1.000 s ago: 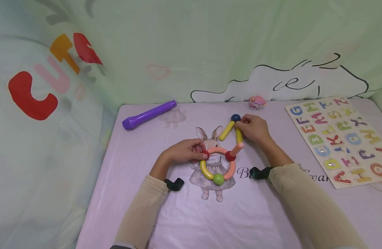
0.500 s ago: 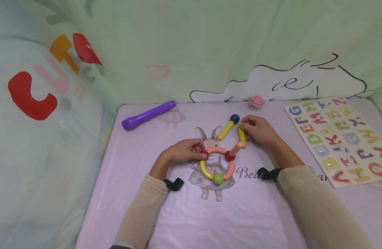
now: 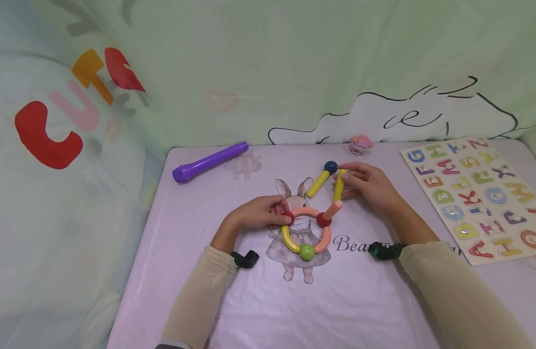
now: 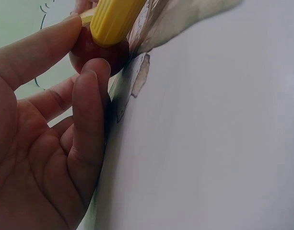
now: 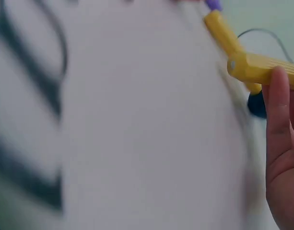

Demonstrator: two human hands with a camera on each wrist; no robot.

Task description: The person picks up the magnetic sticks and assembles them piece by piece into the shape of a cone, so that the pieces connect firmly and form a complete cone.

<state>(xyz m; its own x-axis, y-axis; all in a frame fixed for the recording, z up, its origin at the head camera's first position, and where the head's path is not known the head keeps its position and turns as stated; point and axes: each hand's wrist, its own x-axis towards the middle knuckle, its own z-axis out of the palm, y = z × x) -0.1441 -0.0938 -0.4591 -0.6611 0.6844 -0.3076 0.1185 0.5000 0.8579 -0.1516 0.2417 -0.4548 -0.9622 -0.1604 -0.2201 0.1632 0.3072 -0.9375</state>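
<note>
On the table lies a ring of magnetic building pieces: curved pink rods (image 3: pixel 324 239), a curved yellow rod (image 3: pixel 289 239) and a green ball (image 3: pixel 307 251). My left hand (image 3: pixel 259 212) pinches the ring's left red ball (image 4: pixel 99 52) between thumb and fingers. From the right red ball (image 3: pixel 323 220) a short pink rod (image 3: pixel 333 210) sticks up at a slant. Behind the ring, my right hand (image 3: pixel 371 185) grips a straight yellow rod (image 5: pixel 262 69), tilted, its lower end near the pink rod in the head view. Just left of it is a dark blue ball (image 3: pixel 331 166) with another yellow rod (image 3: pixel 318 183) attached.
At the back left lies a purple toy microphone (image 3: pixel 210 162). A small pink toy (image 3: pixel 361 144) stands at the table's back edge. A wooden alphabet puzzle board (image 3: pixel 481 194) covers the right side. Printed curtains hang behind and to the left of the table (image 3: pixel 302 315).
My right hand has pulled one yellow rod off the blue ball, moved slightly right and turned the rod in its fingers. My left hand stays on the red ball.
</note>
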